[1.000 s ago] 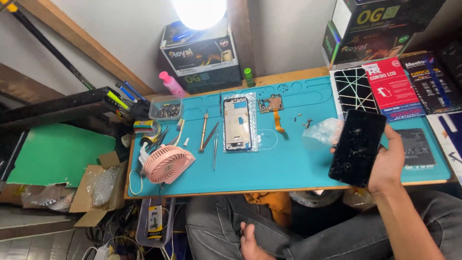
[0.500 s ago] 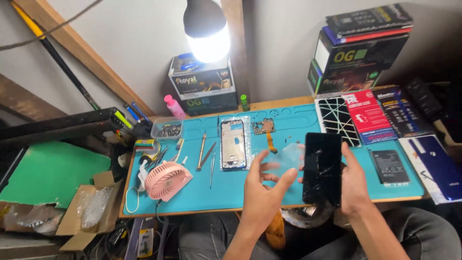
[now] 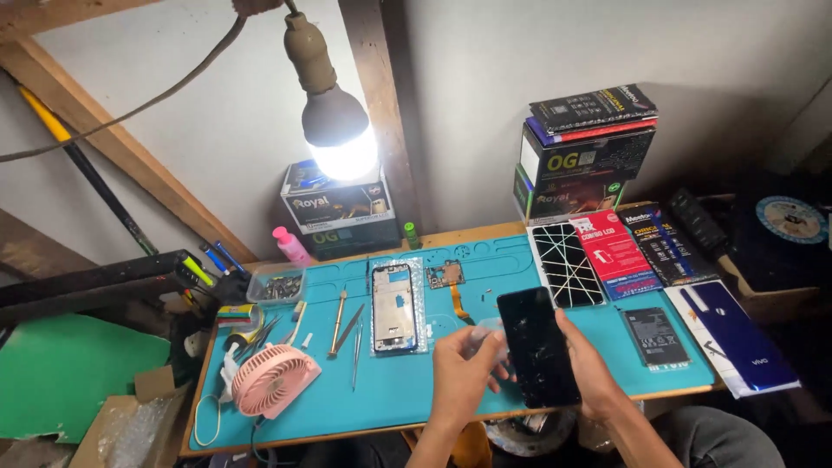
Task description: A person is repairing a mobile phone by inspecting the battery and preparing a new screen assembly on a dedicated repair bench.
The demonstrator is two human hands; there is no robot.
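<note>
My right hand point(image 3: 596, 371) holds a black phone screen point(image 3: 537, 347) with a cracked, scuffed face, upright over the front of the teal work mat point(image 3: 416, 394). My left hand point(image 3: 464, 373) is beside its left edge, fingers pinching a small piece of clear plastic film point(image 3: 485, 340). A phone frame point(image 3: 393, 308) lies on the mat further back, with a small circuit board and orange flex cable point(image 3: 451, 282) next to it.
Screwdriver and tweezers point(image 3: 347, 329) lie left of the frame. A pink hand fan point(image 3: 270, 380), a parts tray point(image 3: 276, 286), a phone battery point(image 3: 655, 334), a blue back cover point(image 3: 737, 334) and stacked boxes point(image 3: 585, 156) ring the mat. A lit bulb point(image 3: 338, 130) hangs overhead.
My left hand came up from my lap to the screen's left edge and took the clear film. The screen moved from the right toward the mat's middle.
</note>
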